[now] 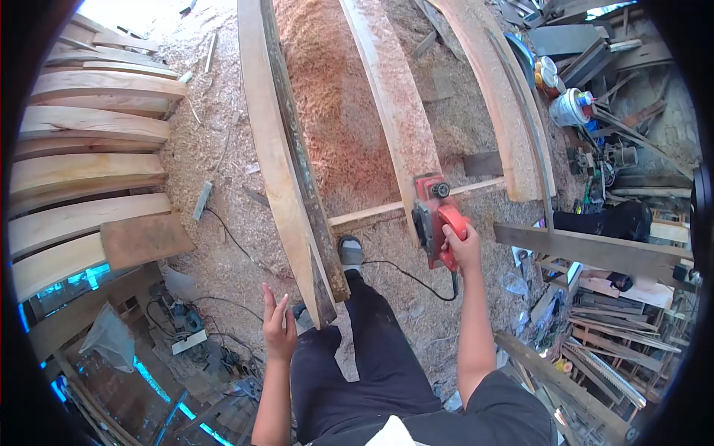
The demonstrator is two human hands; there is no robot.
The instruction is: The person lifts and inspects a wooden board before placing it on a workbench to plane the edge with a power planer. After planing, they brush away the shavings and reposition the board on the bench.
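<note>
My right hand point(464, 248) is wrapped around the rear handle of a red electric planer point(429, 212) with a black front knob. The planer is at the near end of the middle wooden beam point(387, 82); whether its sole touches the wood cannot be made out. Its black cord point(416, 281) loops down and left across the floor. My left hand point(279, 327) is raised with fingers apart and holds nothing. Close to it is the tapered near end of the left curved beam point(286, 193).
A third curved beam point(506, 111) lies to the right. A thin crosswise batten point(364, 214) runs below the beams. Shavings point(327, 97) cover the floor. Curved planks point(97, 126) are stacked at left. A white bucket point(569, 109) and scrap timber point(617, 327) stand right.
</note>
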